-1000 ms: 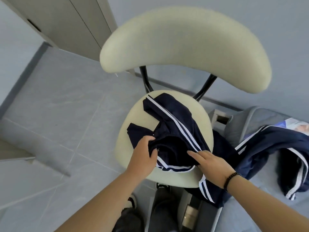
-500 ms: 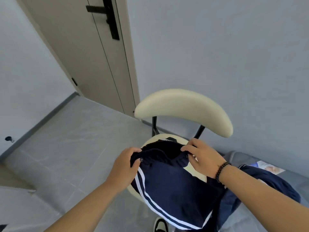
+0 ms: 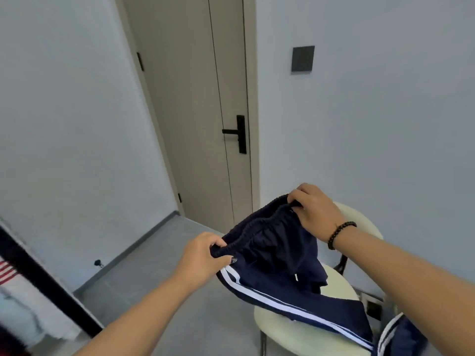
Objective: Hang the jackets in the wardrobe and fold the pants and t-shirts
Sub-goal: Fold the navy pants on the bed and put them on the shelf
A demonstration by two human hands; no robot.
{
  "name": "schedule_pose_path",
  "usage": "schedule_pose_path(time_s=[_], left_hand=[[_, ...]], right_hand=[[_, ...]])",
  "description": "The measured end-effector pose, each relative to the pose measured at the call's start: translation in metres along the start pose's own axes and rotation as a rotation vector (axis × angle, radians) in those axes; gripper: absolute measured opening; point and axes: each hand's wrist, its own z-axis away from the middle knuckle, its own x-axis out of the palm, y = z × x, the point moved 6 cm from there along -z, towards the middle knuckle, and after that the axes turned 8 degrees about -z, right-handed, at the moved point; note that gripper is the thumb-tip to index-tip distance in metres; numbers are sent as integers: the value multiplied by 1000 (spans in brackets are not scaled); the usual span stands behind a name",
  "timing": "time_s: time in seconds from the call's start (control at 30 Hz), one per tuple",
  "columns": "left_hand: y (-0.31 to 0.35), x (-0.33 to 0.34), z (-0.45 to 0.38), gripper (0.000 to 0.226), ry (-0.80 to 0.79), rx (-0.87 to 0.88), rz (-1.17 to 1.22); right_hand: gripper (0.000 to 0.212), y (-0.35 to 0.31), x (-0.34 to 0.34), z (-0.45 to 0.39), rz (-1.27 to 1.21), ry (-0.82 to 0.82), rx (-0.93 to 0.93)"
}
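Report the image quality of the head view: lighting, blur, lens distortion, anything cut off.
Head view: even, soft light with no glare or hard shadows; the wide lens bows the door frame and walls; left hand and right hand on the navy pants read fairly sharp; the striped cloth at the left edge is smeared; the chair is cut by the bottom edge.

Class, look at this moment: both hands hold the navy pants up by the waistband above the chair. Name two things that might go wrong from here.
1. The left hand and right hand grip only the waistband of the pants; the legs trail over the chair and might snag or drag.
2. The legs look twisted, so the fold may come out uneven.
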Motion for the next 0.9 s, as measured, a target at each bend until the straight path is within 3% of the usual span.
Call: schedule_pose_path(time_s=[0.2, 0.47, 0.67, 0.9], left_hand=[[-4, -145, 48, 8, 249, -57, -80], [-41, -308, 145, 20, 734, -202, 16], [-53, -376, 215, 19, 850, -279, -198], [-69, -397, 269, 15, 980, -445, -277]], right_hand=[[15, -119, -32, -58, -29, 15, -173], [12, -286, -39, -114, -191, 94, -466], [5, -370, -20, -153, -283, -43, -602], [12, -424, 14, -179, -293, -236, -700]])
